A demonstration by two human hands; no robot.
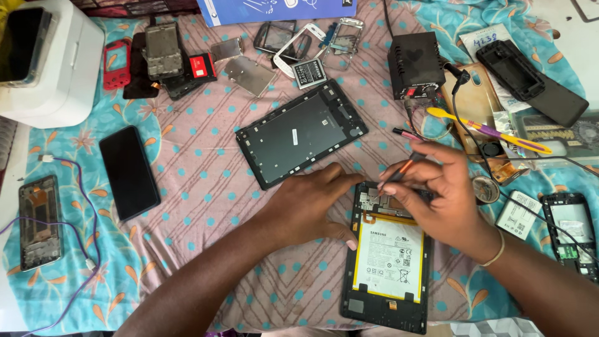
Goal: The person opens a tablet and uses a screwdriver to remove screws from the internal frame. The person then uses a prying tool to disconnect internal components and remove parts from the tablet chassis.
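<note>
Spread over our tabletop (206, 187) is a pink dotted cloth with a turquoise floral border, littered with phone parts. Our left hand (312, 203) lies flat beside the opened tablet (387, 256), its fingers stretched and pressing the left edge of the frame to steady it. Our right hand (440, 193) pinches a thin tool with an orange grip (402, 167), fingers closed narrowly around it, the tip down at the circuit board above the white and yellow battery (392, 256). The tablet's dark back cover (299, 132) already lies apart, just above our left hand, so opening looks done; the battery is in place and the board work appears underway. A black phone (129, 171) rests well to the left, a small black box (415, 64) near the top.
</note>
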